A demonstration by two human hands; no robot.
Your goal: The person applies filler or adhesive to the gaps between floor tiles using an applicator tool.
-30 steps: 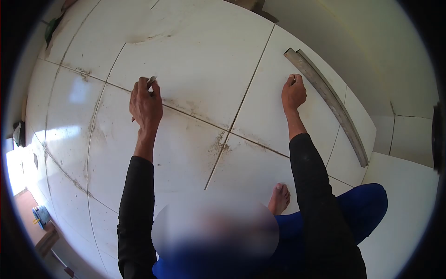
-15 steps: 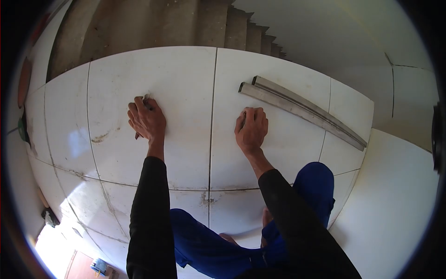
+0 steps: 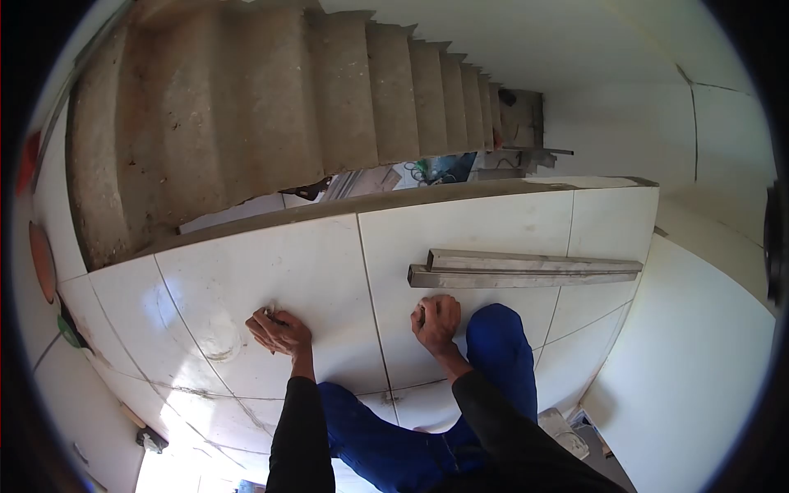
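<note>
My left hand (image 3: 281,330) rests low over the white floor tiles (image 3: 271,263), its fingers curled round something small and greyish that I cannot make out. To the right of the long tile joint, my right hand (image 3: 436,322) is closed too, with a small object mostly hidden in its grip. Just beyond that hand, two square metal tubes (image 3: 526,271) lie side by side on the tiles. My blue-trousered knee (image 3: 501,341) is close to the right hand.
Concrete stairs (image 3: 263,107) run past the far edge of the tiled floor, with a gap and assorted items below. A white panel (image 3: 690,345) stands at the right. Along the left wall are an orange-brown object (image 3: 42,263) and a green one (image 3: 71,330).
The view has tilted up, showing more of the stairs and the space below. Both hands and the metal tubes appear lower in the picture. Both hands remain closed.
</note>
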